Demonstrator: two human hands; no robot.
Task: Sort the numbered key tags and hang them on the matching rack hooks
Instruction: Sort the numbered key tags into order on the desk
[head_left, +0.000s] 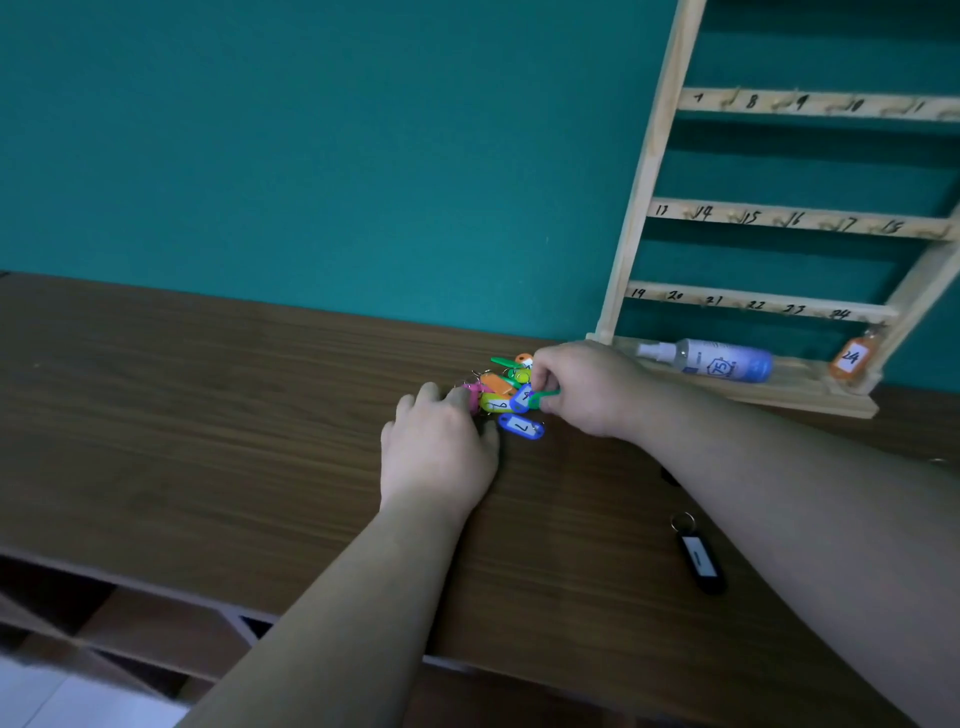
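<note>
I have both hands down at the pile of key tags (501, 389), which lies on the bench (208, 395) just left of the rack's foot. The left hand (436, 452) lies flat, its fingers (428, 402) nearly straight and their tips resting on a pink tag (472, 396) at the pile's left edge. It grips nothing. I judge it is there to pin the heap so the tangled rings do not drag along when one tag is drawn out.

The right hand (576, 389) comes in from the other side, thumb and forefinger curled and pinching a green tag (546, 400) at the pile's right edge. That is the handier side for carrying it across to the rack (649, 171). A blue tag (521, 426) lies face up just in front of the pile.

An orange tag (849, 358) marked 24 hangs at the right end of the bottom rail, under the written 24, so I take the sorting as barely begun. A black tag (701, 561) lies well apart, toward the bench's near edge, and a spray bottle (711, 361) lies on the rack's base.

The green tag's number I cannot read, since the pinching fingers cover its face. The blue tag's mark could be a 7 or an L. The rack runs out of frame at the top and right, so its first rail and the row ends are cut off, and the hooks are too blurred to count.
</note>
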